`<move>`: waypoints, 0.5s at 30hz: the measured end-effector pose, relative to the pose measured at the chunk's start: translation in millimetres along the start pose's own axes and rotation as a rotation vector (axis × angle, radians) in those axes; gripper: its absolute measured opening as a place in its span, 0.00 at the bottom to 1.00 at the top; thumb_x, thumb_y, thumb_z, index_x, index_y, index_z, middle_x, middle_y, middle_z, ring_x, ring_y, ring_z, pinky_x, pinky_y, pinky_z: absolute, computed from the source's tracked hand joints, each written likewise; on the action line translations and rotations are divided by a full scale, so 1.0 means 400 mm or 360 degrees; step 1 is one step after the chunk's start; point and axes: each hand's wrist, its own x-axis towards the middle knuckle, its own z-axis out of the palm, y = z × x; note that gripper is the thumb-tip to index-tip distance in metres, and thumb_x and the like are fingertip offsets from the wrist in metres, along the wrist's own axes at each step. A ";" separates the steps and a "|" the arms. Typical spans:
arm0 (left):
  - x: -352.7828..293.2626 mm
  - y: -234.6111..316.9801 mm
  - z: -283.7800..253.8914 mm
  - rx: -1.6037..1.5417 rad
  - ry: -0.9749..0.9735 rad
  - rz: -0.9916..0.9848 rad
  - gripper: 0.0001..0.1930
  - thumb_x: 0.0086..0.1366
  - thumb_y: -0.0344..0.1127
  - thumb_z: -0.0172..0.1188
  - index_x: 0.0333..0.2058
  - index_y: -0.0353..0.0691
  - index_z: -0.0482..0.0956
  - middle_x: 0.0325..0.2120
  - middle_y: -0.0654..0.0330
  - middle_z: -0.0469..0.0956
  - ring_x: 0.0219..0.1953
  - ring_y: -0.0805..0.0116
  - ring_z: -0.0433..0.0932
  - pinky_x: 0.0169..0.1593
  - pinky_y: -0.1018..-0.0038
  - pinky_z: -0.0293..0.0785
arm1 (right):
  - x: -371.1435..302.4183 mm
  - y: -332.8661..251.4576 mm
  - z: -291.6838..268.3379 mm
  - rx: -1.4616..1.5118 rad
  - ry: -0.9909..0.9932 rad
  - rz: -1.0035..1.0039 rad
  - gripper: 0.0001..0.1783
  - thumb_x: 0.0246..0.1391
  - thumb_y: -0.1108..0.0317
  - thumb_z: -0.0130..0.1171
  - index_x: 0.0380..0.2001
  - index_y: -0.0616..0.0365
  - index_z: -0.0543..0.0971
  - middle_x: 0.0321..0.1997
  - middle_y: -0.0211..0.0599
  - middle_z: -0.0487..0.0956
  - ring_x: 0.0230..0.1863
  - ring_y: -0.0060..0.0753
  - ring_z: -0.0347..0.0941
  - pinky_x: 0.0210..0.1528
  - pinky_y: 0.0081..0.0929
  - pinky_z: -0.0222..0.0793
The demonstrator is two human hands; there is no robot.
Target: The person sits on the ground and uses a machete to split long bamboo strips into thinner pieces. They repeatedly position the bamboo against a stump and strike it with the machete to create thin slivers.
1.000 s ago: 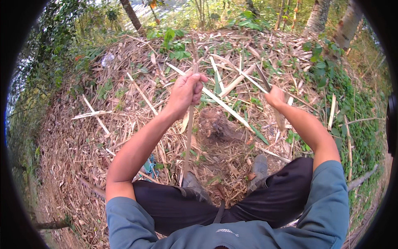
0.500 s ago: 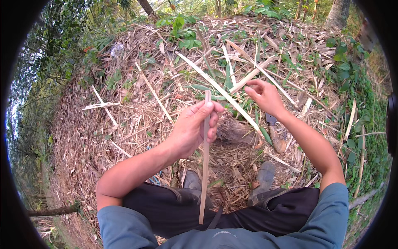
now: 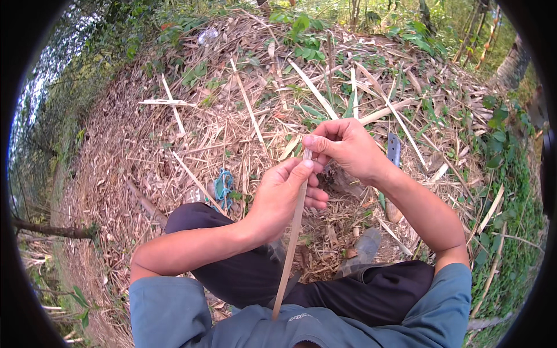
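Note:
A long flat bamboo strip point(image 3: 295, 229) runs from my hands down toward my lap, its lower end near my shirt. Close to its top, my left hand point(image 3: 281, 188) grips it, thumb pressed on its face and fingers curled behind. Just above, my right hand point(image 3: 342, 146) pinches the strip's upper tip between thumb and fingers. The two hands are almost touching. Right of them on the ground lies a knife, its dark blade point(image 3: 394, 149) partly covered by my forearm and its wooden handle point(image 3: 393, 212) showing below.
Dry leaves and straw cover the ground, with several pale bamboo strips point(image 3: 249, 107) scattered ahead. Crossed strips point(image 3: 169, 102) lie at the far left. A blue cord bundle point(image 3: 223, 185) sits beside my left knee. Green plants point(image 3: 499, 139) border the right side, and a boot point(image 3: 366, 248) stands below my hands.
My right hand has moved left and down from above the ground onto the strip's upper end. My left hand still holds the strip. The view has shifted, showing the blue cord more fully.

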 end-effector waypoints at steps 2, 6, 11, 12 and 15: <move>-0.001 -0.007 -0.030 0.0107 0.0081 0.0163 0.14 0.75 0.42 0.54 0.45 0.35 0.76 0.33 0.60 0.77 0.32 0.67 0.83 0.38 0.69 0.84 | 0.005 -0.004 0.016 -0.0103 0.0017 0.0000 0.13 0.62 0.61 0.65 0.32 0.61 0.83 0.25 0.26 0.80 0.25 0.13 0.72 0.29 0.16 0.69; -0.007 0.018 -0.037 0.0308 0.0138 0.0354 0.13 0.71 0.41 0.62 0.43 0.35 0.78 0.35 0.61 0.80 0.34 0.72 0.83 0.40 0.73 0.82 | 0.006 -0.012 0.027 -0.0122 0.0017 -0.0019 0.13 0.63 0.61 0.65 0.32 0.61 0.83 0.26 0.27 0.81 0.24 0.14 0.74 0.28 0.16 0.70; 0.004 0.032 -0.059 0.0431 0.0067 0.0448 0.10 0.69 0.38 0.64 0.38 0.37 0.79 0.31 0.63 0.81 0.33 0.76 0.80 0.41 0.77 0.75 | 0.010 -0.015 0.032 -0.0042 -0.0010 -0.0013 0.12 0.63 0.62 0.63 0.32 0.61 0.83 0.28 0.31 0.83 0.23 0.17 0.76 0.28 0.17 0.73; 0.006 0.034 -0.064 0.0445 0.0041 0.0438 0.10 0.69 0.38 0.64 0.37 0.37 0.78 0.31 0.63 0.81 0.33 0.77 0.80 0.41 0.77 0.75 | 0.011 -0.010 0.030 -0.0011 -0.0012 -0.0001 0.13 0.63 0.61 0.64 0.31 0.61 0.83 0.27 0.30 0.82 0.24 0.16 0.75 0.28 0.16 0.72; 0.009 0.032 -0.068 0.0376 0.0046 0.0410 0.10 0.69 0.38 0.64 0.35 0.38 0.77 0.30 0.63 0.81 0.33 0.77 0.79 0.42 0.76 0.74 | 0.015 0.007 0.032 0.0074 -0.0019 0.0016 0.14 0.62 0.59 0.65 0.31 0.60 0.82 0.26 0.28 0.81 0.25 0.16 0.75 0.29 0.16 0.70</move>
